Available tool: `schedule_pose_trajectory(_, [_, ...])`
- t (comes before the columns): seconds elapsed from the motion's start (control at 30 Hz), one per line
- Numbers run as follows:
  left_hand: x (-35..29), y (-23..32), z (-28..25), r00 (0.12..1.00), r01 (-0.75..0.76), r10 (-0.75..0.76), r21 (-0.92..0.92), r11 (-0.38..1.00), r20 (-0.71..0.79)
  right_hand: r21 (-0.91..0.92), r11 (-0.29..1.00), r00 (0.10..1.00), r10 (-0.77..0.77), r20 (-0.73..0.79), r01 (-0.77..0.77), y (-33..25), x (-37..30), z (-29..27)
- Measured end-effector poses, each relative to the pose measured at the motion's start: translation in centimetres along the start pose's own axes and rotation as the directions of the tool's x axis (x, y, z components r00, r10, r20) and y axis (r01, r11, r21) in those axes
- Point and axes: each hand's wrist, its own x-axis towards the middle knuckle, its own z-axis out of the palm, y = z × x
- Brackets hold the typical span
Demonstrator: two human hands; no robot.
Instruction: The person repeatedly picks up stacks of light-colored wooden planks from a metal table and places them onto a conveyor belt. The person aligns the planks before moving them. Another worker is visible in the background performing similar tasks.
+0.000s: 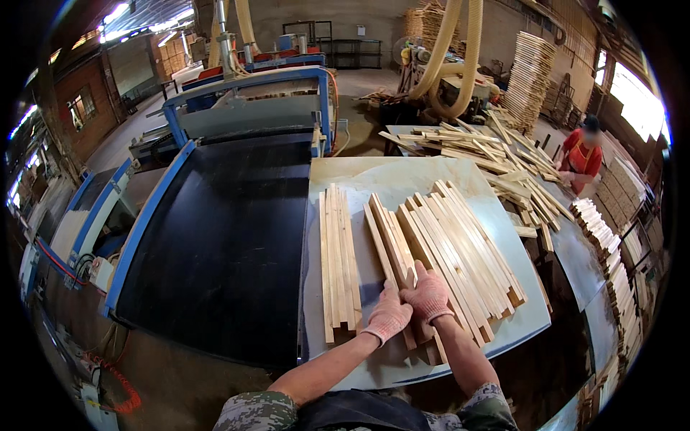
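Note:
My left hand [389, 316], in a pink-white knit work glove, is closed at the near part of a small batch of pale wooden strips [389, 237]. Close on its right, my right hand [429, 294], gloved alike, has its fingers bent over the strips where this batch meets a larger row of strips [463, 251]. The fingertips are partly hidden among the wood. Left of my hands lies a separate narrow bundle of strips [338, 258], side by side with uneven near ends. All of them rest on a pale, smooth tabletop [431, 170].
A black conveyor belt [223, 237] with a blue frame [147, 226] adjoins the table's left side. Loose wood pieces [496, 154] are heaped beyond the table. At the far right a person in red [583, 154] stands by stacked strips [607, 244]. Ribbed hoses [471, 65] hang behind.

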Motion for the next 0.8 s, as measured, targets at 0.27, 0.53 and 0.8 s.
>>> schedule_pose_trajectory(0.27, [-2.8,-0.4,-7.0,0.875,-0.408,0.470,-0.350,0.843,0.113,0.167,0.986,0.994,-0.010,0.107,-0.008,1.3,-0.3,0.5])
schedule_pose_trajectory(0.53, [6.5,-14.3,-12.4,0.919,-0.061,0.043,-0.034,0.998,-0.393,0.227,0.974,0.990,-0.031,0.138,-0.001,-1.5,0.5,1.2])
schedule_pose_trajectory(0.8, [5.8,-10.0,-9.4,0.958,-0.199,0.202,0.035,0.979,-0.204,0.281,0.958,0.975,-0.111,0.192,0.054,-1.3,2.1,-0.7])
